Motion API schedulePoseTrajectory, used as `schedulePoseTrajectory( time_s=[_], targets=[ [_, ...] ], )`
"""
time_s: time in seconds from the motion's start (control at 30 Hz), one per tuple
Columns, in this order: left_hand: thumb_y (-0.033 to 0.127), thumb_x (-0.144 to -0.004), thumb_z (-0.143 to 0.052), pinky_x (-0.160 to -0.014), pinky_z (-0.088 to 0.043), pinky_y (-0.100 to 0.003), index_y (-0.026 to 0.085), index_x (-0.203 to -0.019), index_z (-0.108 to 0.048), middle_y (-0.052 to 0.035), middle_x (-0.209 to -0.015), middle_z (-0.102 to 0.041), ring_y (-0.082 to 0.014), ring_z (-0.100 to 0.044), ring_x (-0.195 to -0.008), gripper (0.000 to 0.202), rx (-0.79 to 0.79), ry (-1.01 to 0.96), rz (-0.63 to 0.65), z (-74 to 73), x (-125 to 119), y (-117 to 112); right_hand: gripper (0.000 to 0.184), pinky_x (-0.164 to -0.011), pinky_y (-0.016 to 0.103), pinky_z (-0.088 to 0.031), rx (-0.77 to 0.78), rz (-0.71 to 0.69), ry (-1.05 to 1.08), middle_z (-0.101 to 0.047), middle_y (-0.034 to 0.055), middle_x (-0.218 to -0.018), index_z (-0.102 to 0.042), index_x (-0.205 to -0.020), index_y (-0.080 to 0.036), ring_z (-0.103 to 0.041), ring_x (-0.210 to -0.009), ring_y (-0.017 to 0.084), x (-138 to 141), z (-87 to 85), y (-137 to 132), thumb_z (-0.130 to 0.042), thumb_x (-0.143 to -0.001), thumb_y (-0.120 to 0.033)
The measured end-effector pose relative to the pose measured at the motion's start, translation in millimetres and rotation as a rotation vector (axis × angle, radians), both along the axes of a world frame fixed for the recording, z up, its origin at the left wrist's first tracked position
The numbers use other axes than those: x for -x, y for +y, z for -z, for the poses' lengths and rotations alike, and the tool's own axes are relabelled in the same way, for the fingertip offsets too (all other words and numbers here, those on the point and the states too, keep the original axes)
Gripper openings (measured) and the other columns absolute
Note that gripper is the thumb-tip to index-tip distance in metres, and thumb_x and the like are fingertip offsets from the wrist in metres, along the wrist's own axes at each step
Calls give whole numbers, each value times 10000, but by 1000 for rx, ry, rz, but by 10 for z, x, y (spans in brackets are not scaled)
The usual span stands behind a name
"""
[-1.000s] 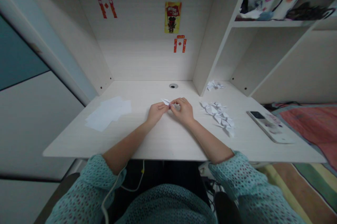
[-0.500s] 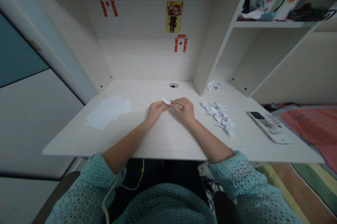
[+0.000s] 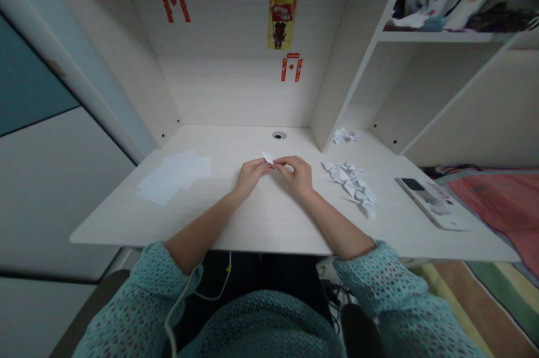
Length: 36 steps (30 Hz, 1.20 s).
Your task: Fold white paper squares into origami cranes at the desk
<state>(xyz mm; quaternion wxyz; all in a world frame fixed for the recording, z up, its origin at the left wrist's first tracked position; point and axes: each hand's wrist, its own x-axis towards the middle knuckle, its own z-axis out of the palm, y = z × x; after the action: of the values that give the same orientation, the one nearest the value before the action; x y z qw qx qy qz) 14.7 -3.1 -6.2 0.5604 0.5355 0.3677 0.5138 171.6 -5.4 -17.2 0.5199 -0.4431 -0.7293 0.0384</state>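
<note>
Both hands meet over the middle of a pale wooden desk [image 3: 261,223]. My left hand [image 3: 251,173] and my right hand [image 3: 298,173] pinch a small folded piece of white paper [image 3: 268,157] between their fingertips; its pointed tip sticks up between them. To the right lies a heap of several folded white paper figures [image 3: 352,185]. A loose stack of flat white paper sheets [image 3: 173,176] lies on the left of the desk.
A white phone or remote [image 3: 430,202] lies at the desk's right end. More folded paper [image 3: 343,134] sits in the shelf nook at the back right. A cable hole [image 3: 278,135] marks the desk's rear. Shelves rise right, a bed lies beyond.
The fingers of both hands have shifted slightly on the folded paper, and its tip now stands a little more upright. The view has drifted slightly.
</note>
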Motion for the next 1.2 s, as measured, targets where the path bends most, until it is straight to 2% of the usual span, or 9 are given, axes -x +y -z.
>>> schedulePoseTrajectory(
  time_s=[0.27, 0.47, 0.63, 0.83, 1.03, 1.2],
  targets=[
    [330, -703, -646, -914, -451, -354, 144, -933, -705, -67, -976, -699, -212, -625, -945, 302, -17, 19, 13, 21, 8, 2, 135, -792, 339, -473, -8, -14, -11, -713, 16, -839, -708, -848, -257, -627, -836, 187, 16, 15, 10, -607, -811, -338],
    [354, -736, -617, -896, -452, -326, 156, -943, -706, -59, -988, -697, -213, -620, -953, 300, -140, 113, 12, 53, 16, 0, 138, -785, 353, -480, 5, -4, 24, -709, 33, -826, -709, -804, -249, -617, -820, 195, 17, -14, 9, -641, -778, -366],
    [390, -740, -628, -915, -443, -329, 158, -943, -708, -63, -1011, -695, -217, -617, -973, 318, -169, 120, -1, 76, 15, 22, 161, -705, 323, -488, 83, -50, 137, -702, 38, -801, -711, -767, -232, -616, -801, 186, 5, -20, 26, -644, -766, -380],
    [410, -734, -634, -872, -476, -344, 158, -872, -716, -53, -905, -709, -212, -644, -882, 299, -145, 115, -47, 130, 31, 79, 195, -626, 285, -478, 152, -121, 244, -683, 47, -768, -701, -733, -203, -615, -740, 167, 24, -2, 71, -647, -748, -391],
    [419, -739, -627, -846, -491, -333, 150, -871, -705, -66, -885, -708, -206, -652, -850, 310, -168, 132, -51, 121, 29, 73, 179, -631, 279, -466, 114, -89, 132, -650, 34, -758, -658, -765, -195, -585, -711, 152, 29, -25, 51, -579, -803, -351],
    [412, -722, -643, -852, -490, -337, 147, -875, -701, -68, -918, -706, -209, -649, -862, 311, -144, 90, -44, 131, 5, 64, 113, -799, 334, -467, -31, -53, -29, -682, 39, -874, -639, -808, -220, -604, -868, 183, 20, -33, 8, -555, -825, -294]
  ],
)
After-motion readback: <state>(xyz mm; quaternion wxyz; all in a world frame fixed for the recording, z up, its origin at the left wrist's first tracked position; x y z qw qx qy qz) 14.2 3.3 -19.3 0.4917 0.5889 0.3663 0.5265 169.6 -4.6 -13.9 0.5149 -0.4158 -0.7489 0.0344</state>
